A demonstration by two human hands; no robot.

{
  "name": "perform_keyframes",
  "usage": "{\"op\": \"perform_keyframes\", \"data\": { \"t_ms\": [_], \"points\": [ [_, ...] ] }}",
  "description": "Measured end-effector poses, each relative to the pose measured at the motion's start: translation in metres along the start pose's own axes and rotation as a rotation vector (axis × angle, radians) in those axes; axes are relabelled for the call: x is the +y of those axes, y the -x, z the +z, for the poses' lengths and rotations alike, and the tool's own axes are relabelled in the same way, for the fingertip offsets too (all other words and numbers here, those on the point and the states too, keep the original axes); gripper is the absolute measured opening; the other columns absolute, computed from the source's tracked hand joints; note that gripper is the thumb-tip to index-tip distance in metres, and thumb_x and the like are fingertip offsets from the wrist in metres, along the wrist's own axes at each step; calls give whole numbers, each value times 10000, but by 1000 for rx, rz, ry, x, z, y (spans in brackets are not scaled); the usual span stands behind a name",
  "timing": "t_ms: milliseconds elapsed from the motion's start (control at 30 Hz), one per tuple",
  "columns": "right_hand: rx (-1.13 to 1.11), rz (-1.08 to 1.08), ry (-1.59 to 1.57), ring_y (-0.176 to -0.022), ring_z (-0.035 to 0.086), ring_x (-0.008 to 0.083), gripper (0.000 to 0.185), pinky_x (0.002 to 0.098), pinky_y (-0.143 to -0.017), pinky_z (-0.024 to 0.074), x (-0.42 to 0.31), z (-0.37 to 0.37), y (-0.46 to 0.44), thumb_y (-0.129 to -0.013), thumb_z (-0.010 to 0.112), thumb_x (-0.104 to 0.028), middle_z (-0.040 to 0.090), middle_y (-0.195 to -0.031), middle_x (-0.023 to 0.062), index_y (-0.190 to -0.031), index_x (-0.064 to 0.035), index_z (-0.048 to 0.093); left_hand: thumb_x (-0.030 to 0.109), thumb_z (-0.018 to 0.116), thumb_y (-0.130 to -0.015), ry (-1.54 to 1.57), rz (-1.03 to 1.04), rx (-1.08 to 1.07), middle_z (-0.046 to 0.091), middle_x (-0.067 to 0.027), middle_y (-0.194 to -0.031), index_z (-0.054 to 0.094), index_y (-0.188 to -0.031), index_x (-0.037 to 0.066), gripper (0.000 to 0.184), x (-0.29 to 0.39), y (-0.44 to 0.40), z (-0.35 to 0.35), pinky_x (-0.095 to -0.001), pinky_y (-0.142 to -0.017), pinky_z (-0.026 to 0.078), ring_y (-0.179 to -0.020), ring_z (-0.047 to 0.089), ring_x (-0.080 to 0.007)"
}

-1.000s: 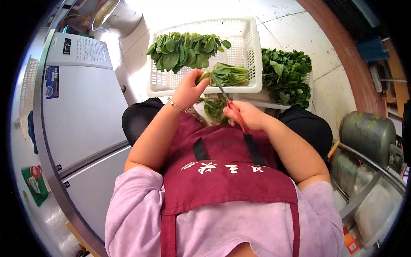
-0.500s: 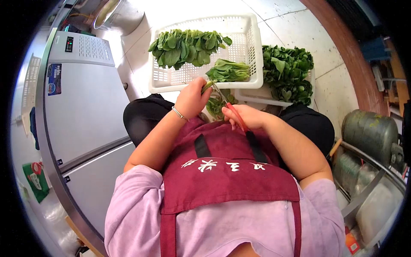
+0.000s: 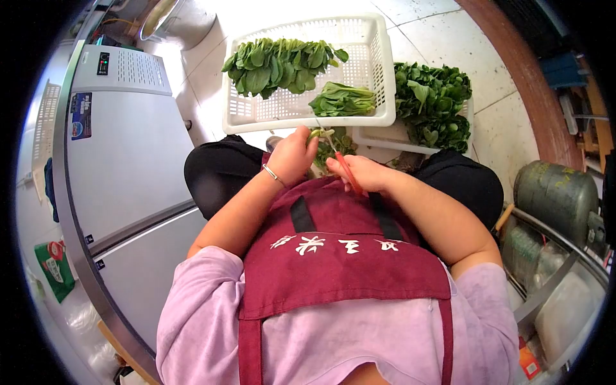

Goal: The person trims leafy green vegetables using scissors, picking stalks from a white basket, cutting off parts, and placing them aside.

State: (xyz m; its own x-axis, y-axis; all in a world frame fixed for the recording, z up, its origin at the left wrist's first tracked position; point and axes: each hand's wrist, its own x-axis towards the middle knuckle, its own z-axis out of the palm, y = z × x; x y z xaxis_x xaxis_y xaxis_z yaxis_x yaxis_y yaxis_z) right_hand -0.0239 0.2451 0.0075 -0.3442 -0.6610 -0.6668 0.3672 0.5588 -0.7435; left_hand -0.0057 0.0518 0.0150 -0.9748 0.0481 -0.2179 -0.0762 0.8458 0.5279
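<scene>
My left hand (image 3: 294, 154) is closed on a green stem (image 3: 316, 135) just below the near rim of the white basket (image 3: 276, 124). My right hand (image 3: 359, 173) grips red-handled scissors (image 3: 343, 168), whose blades reach up to the stem by my left fingertips. Inside the basket lie a wide row of leafy greens (image 3: 276, 69) at the back left and a smaller bunch (image 3: 343, 100) near the front right. More leaves (image 3: 335, 151) show low down, behind and between my hands, partly hidden by them.
Right of the basket, a pile of greens (image 3: 433, 102) rests on a white tray (image 3: 385, 142). A metal pot (image 3: 186, 24) stands at the back left, a white appliance (image 3: 131, 147) at the left. A gas cylinder (image 3: 553, 192) is at the right.
My left hand has moved down and away from the bunch in the basket, with the stem held. My right hand and the scissors have shifted slightly left. The basket appears higher in view.
</scene>
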Motion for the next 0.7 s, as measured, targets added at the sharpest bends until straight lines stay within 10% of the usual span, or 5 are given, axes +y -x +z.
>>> {"op": "perform_keyframes", "data": {
  "t_ms": [700],
  "points": [
    [-60, 15, 180, -678, 577, 266, 781, 374, -640, 444, 13, 3, -8, -854, 350, -676, 585, -699, 173, -744, 56, 600, 252, 456, -910, 191, -39, -217, 575, -235, -762, 533, -847, -39, 307, -32, 4, 23, -432, -676, 430, -747, 556, -364]
  ]
}}
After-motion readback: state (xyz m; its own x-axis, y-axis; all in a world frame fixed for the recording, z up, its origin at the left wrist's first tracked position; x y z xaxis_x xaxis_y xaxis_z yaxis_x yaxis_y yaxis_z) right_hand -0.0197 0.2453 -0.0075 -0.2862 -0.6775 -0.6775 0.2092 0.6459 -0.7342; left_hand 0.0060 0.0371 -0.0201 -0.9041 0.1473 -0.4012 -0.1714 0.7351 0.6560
